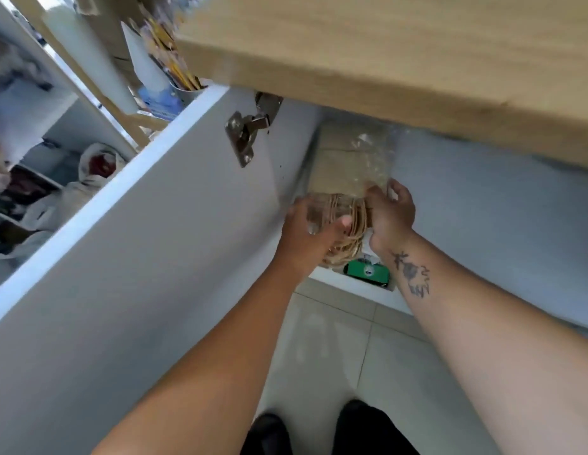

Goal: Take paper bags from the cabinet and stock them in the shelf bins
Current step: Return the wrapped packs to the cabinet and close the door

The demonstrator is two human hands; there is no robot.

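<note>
A bundle of brown paper bags (347, 162), wrapped in clear plastic with its twisted paper handles toward me, sits inside the open white cabinet (483, 198) under the wooden countertop (384, 54). My left hand (314, 229) grips the bundle's left handle end. On the right side, my right hand (389, 210) holds the plastic wrap and handles. Both forearms reach in from the bottom of the view.
The open cabinet door (138, 241) with its metal hinge (245, 133) stands at my left. A green box (368, 272) lies on the cabinet floor below the bundle. Shelves with white cloth bags (95, 169) are at far left. Tiled floor and my dark shoes lie below.
</note>
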